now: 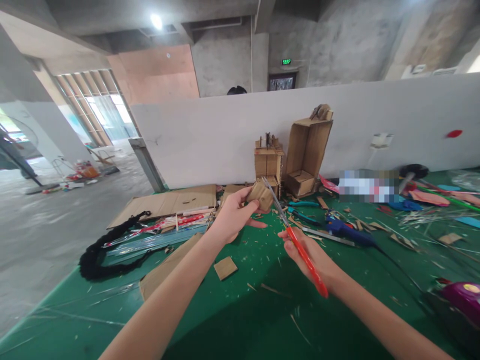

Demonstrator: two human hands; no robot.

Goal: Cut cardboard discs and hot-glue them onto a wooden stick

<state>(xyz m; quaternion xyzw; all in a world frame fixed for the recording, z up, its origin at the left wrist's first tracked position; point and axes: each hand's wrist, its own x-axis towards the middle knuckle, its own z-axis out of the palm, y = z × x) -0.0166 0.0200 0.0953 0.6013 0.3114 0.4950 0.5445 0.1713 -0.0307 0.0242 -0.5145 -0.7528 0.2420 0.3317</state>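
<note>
My left hand (232, 215) pinches a small cardboard piece (261, 196) between thumb and fingers, above the green table. My right hand (309, 252) grips red-handled scissors (305, 255), their blades slanting up and to the left. The blade tips are at the upper edge of the cardboard piece; whether they cut into it I cannot tell. Below my left hand lies a loose cardboard square (225, 268). Just behind the hands stand a small cardboard box structure (268, 160) and a taller open cardboard box (310, 155).
A blue glue gun (347, 230) with a cord and teal-handled pliers (303, 215) lie to the right. Flat cardboard (165, 204), clear sticks (157, 242) and a black fuzzy strip (93, 265) are at left. A white partition (210, 140) rises behind. Scraps litter the green tabletop (255, 315).
</note>
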